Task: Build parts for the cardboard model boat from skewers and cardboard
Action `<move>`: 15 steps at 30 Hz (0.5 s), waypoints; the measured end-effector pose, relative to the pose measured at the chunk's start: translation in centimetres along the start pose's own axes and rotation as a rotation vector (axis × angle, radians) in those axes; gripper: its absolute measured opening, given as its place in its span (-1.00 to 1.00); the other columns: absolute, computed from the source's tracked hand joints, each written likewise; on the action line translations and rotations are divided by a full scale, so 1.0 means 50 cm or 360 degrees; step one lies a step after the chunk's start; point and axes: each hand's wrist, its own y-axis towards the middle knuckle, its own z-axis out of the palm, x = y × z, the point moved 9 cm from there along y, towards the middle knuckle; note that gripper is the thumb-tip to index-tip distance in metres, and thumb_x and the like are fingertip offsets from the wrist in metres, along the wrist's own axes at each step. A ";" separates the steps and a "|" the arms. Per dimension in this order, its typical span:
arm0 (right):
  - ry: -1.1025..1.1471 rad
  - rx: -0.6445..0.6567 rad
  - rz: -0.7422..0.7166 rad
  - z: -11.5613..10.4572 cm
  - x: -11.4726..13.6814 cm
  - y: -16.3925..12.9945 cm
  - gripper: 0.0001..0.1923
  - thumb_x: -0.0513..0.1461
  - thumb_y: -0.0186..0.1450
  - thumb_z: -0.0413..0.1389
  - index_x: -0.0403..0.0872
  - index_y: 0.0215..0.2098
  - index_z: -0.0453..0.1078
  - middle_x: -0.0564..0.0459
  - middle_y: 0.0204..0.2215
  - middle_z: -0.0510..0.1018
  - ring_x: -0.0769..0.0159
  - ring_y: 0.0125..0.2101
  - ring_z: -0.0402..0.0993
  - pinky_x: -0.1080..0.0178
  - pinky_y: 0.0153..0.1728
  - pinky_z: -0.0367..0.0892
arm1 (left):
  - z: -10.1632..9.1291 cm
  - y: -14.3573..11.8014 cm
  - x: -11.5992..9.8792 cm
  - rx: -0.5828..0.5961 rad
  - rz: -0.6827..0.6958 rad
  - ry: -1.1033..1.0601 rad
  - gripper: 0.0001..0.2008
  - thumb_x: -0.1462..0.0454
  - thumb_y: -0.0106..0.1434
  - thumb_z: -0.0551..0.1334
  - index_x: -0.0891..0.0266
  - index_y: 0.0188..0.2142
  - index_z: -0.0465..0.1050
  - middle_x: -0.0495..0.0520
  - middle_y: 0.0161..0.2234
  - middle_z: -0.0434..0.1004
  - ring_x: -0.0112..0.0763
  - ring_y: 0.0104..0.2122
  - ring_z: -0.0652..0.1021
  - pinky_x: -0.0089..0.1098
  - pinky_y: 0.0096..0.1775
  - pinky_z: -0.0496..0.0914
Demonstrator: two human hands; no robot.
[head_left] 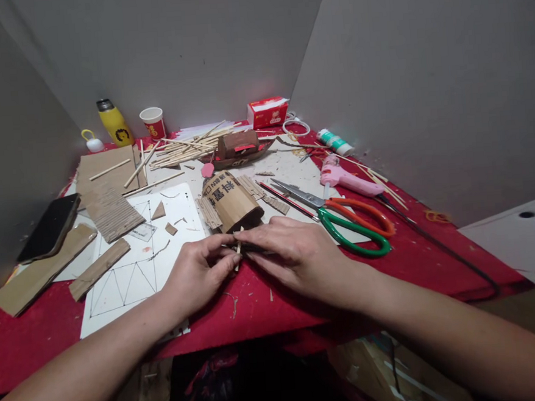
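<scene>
Near the front of the table, my left hand [202, 267] is closed, with thumb and forefinger pinching a short pale wooden stick [239, 257]. Fingertips of my right hand [293, 250] meet the stick from the other side. A thin dark edge shows between the right thumb and fingers, but most of that piece is hidden. Just beyond both hands sits a curved cardboard form [235, 204] with printed dark characters and ridged corrugated pieces at its sides. A round pink piece [207, 170] is at its far end.
Green-and-orange-handled scissors [354, 219] and a pink glue gun [348, 178] with its cord lie right. At left are a drawn paper sheet [131, 280], cardboard strips [47, 268] and a phone [49, 228]. Wooden sticks [190, 146], a yellow bottle [114, 122] and a paper cup [153, 124] are behind.
</scene>
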 end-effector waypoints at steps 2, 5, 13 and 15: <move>-0.0011 -0.0004 -0.0017 0.003 0.002 0.002 -0.72 -0.31 0.35 0.07 -0.10 0.01 0.44 -0.03 -0.22 0.64 0.25 -0.29 0.49 0.21 -0.28 0.43 | 0.003 0.001 -0.001 0.0009 0.0028 -0.0026 -0.74 0.35 0.21 0.23 0.28 -0.09 0.53 0.05 -0.40 0.64 -0.40 -0.42 0.58 -0.42 -0.32 0.45; -0.0013 -0.0007 -0.0045 -0.002 0.009 0.004 -0.69 -0.31 0.35 0.06 -0.10 0.05 0.41 -0.07 -0.17 0.62 0.22 -0.23 0.51 0.18 -0.24 0.46 | 0.004 -0.002 0.001 0.0005 -0.0007 -0.0126 -0.72 0.35 0.20 0.23 0.29 -0.08 0.51 0.03 -0.42 0.61 -0.45 -0.48 0.53 -0.44 -0.35 0.42; 0.0248 -0.0322 0.0037 -0.113 0.038 -0.022 -0.72 -0.36 0.29 0.13 -0.06 -0.04 0.43 -0.01 -0.26 0.65 0.31 -0.28 0.58 0.30 -0.25 0.47 | -0.017 -0.072 -0.012 0.0024 -0.0462 -0.0528 -0.79 0.27 0.16 0.28 0.30 -0.20 0.45 -0.02 -0.53 0.49 -0.51 -0.56 0.44 -0.47 -0.46 0.34; 0.0473 -0.0210 0.0286 -0.100 0.028 -0.021 -0.83 -0.29 0.27 0.18 -0.04 -0.15 0.50 0.04 -0.35 0.65 0.33 -0.38 0.58 0.37 -0.39 0.45 | -0.010 -0.087 -0.036 0.0070 -0.0455 -0.0483 -0.82 0.26 0.14 0.29 0.30 -0.26 0.45 0.03 -0.51 0.51 -0.50 -0.55 0.44 -0.48 -0.47 0.32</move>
